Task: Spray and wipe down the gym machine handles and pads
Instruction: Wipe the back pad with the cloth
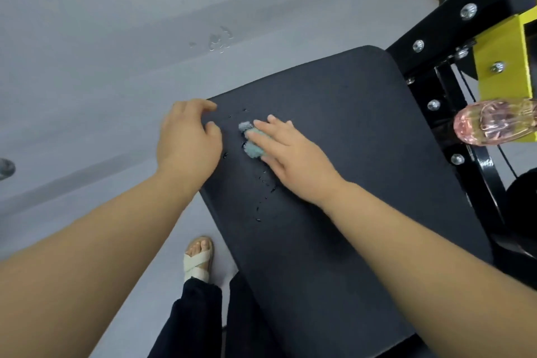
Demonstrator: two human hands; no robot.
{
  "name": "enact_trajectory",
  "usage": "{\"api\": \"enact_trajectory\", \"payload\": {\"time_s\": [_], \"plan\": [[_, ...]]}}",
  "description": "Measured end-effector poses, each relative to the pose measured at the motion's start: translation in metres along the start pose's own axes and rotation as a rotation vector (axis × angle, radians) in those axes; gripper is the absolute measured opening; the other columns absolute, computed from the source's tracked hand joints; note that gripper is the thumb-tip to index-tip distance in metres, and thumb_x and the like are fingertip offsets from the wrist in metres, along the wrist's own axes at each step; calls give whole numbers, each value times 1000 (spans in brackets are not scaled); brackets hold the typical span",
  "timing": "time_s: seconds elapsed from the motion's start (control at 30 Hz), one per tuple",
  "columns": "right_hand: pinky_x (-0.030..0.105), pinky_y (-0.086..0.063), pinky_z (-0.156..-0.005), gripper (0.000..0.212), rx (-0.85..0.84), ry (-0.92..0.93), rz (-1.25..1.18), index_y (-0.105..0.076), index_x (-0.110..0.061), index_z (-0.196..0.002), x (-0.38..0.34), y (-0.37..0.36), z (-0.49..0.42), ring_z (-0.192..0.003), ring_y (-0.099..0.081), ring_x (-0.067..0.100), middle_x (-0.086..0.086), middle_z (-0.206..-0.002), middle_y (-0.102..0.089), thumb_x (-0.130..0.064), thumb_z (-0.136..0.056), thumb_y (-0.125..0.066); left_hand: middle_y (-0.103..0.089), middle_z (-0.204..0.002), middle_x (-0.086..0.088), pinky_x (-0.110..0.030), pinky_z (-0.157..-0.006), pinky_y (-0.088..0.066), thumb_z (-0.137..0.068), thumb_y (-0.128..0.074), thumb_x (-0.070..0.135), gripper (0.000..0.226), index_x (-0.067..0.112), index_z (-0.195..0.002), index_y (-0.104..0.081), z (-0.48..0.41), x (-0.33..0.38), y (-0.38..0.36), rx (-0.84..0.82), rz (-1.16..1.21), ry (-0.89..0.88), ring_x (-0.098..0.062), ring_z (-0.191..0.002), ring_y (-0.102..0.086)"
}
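Nearest the camera: one foot in a cream cross-strap sandal point(199, 259) on the grey floor point(87, 52), dark trouser leg above it, beside the pad's near left side.

Black pad point(363, 160) of the machine: fills the centre, surface wet, with a trail of droplets point(266, 197) running from mid-pad toward the hands.

Left hand point(189, 136): at the pad's left edge near its far corner, fingers curled over the edge, gripping it.

Right hand point(290, 154): just beside the left, not touching it; fingers straight, pressing a small grey-blue cloth point(250, 139) flat onto the pad. Cloth bunched, showing past the fingertips.

Farther right: black and yellow frame point(465, 23) with bolts; a clear pink bottle point(494, 125) lies on its side against it.

Beyond the pad: water spots point(220, 41) on the floor
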State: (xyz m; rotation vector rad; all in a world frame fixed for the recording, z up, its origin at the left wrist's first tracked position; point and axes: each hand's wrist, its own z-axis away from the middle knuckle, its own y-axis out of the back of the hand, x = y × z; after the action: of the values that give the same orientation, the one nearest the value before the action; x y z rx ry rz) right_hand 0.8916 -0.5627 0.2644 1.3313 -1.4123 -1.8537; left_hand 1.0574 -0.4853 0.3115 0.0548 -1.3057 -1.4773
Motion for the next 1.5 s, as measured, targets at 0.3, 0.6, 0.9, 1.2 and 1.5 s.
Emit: {"api": "enact_trajectory", "payload": {"time_s": [0.3, 0.6, 0.9, 1.2, 1.5], "plan": [[41, -10, -117, 46, 273, -820, 69, -36, -10, -143, -21, -6, -18, -142, -19, 31, 10, -150, -32, -7, -97, -42, -43, -135, 3, -38, -91, -48, -89, -54, 16, 54, 27, -139, -35, 31, -57, 13, -216, 290, 268, -15, -93, -60], [50, -35, -103, 38, 20, -31, 126, -57, -6, -122, -36, -14, -18, -116, -48, 37, 17, -122, -58, -8, -86, -44, -49, -108, 20, -43, -96, -49, -87, -38, -9, 72, 51, -126, -37, 34, -67, 27, -428, 490, 247, -10, -92, -60], [42, -25, -105, 44, 181, -437, 74, -49, -4, -131, -71, -44, -82, -127, -41, 36, 14, -136, -49, -3, -87, -49, -43, -120, 17, -37, -97, -47, -89, -35, -11, 75, 37, -145, -25, 32, -70, 30, -473, 636, 311, -18, -111, -55], [54, -18, -112, 43, 123, -540, 123, -50, -12, -134, -8, -2, -50, -137, -25, 41, 10, -143, -44, -4, -93, -42, -47, -133, 9, -32, -91, -49, -89, -29, -12, 66, 26, -143, -35, 27, -65, 38, -505, 708, 456, -16, -99, -57], [46, -37, -104, 40, 63, -93, 30, -59, -5, -124, -118, -53, 16, -121, -52, 37, 12, -130, -57, 0, -84, -57, -47, -126, 0, -36, -96, -48, -89, -45, 7, 33, 29, -114, -47, 43, -49, 25, -272, 699, 444, -15, -104, -56]]}}
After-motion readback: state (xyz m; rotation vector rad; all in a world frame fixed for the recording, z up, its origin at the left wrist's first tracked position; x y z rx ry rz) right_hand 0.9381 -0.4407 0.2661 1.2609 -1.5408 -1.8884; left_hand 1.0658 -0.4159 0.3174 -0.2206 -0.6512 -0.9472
